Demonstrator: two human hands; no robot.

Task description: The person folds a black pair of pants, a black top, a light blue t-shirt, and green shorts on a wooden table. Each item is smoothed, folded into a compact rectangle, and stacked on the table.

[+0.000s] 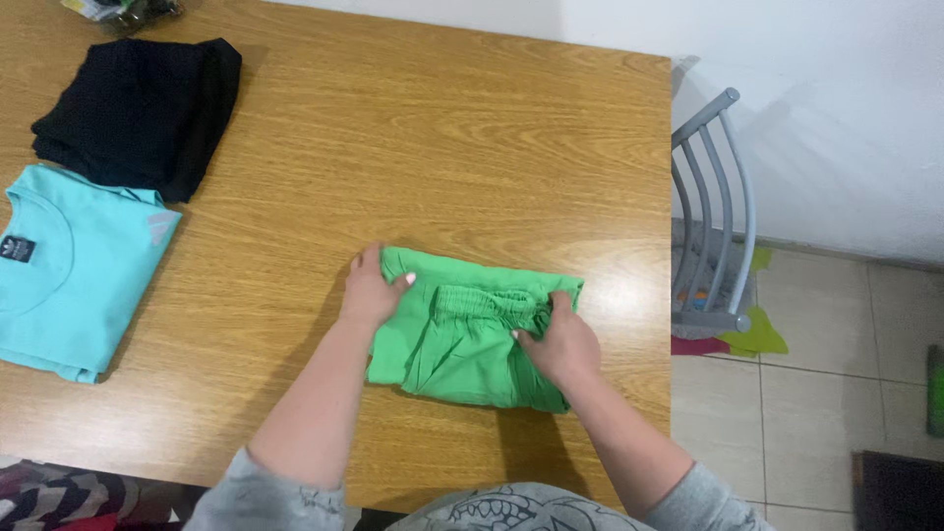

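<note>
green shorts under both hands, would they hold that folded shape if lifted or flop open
Probably flop: the green shorts look like soft, thin cloth, creased under the left hand and right hand. Likely light, and they would slide easily on the smooth wooden table.

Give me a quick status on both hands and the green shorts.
Left hand flat on left edge of folded green fabric shorts. Right hand pinching the waistband. Nothing in the way; turquoise T-shirt lies apart.
</note>
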